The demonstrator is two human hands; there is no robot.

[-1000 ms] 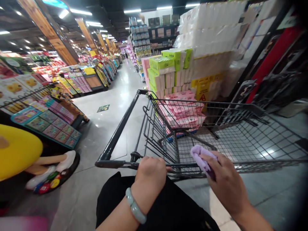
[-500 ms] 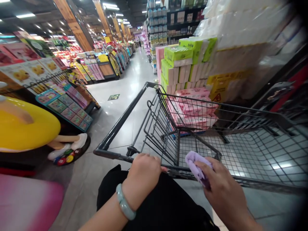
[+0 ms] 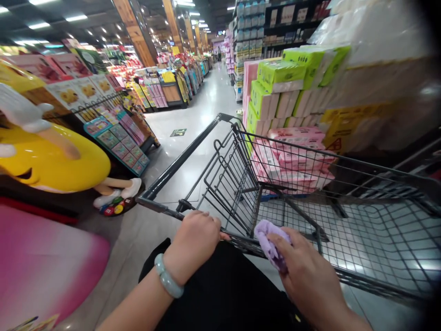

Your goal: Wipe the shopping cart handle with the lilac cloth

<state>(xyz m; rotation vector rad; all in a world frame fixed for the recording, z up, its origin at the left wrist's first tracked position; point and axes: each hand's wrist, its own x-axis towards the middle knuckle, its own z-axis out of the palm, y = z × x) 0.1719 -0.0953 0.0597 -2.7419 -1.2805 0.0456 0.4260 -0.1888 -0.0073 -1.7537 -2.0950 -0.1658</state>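
A dark wire shopping cart (image 3: 361, 230) stands in front of me in a shop aisle, its basket holding nothing I can see. My left hand (image 3: 195, 241), with a pale green bangle on the wrist, is closed round the cart's near rail (image 3: 161, 209). My right hand (image 3: 305, 278) pinches a lilac cloth (image 3: 270, 241) and presses it on the same rail further right. My dark clothing shows below both hands.
A large yellow candy figure (image 3: 51, 158) stands at the left beside a pink display (image 3: 44, 262). Racks of packaged goods (image 3: 120, 140) line the left side. Stacked pink and green tissue packs (image 3: 292, 115) rise at the right. A shiny grey aisle floor (image 3: 203, 115) runs ahead.
The view has swung left and down, so the cart sits further right and the yellow figure is nearer. My right hand with the cloth has slid left along the rail.
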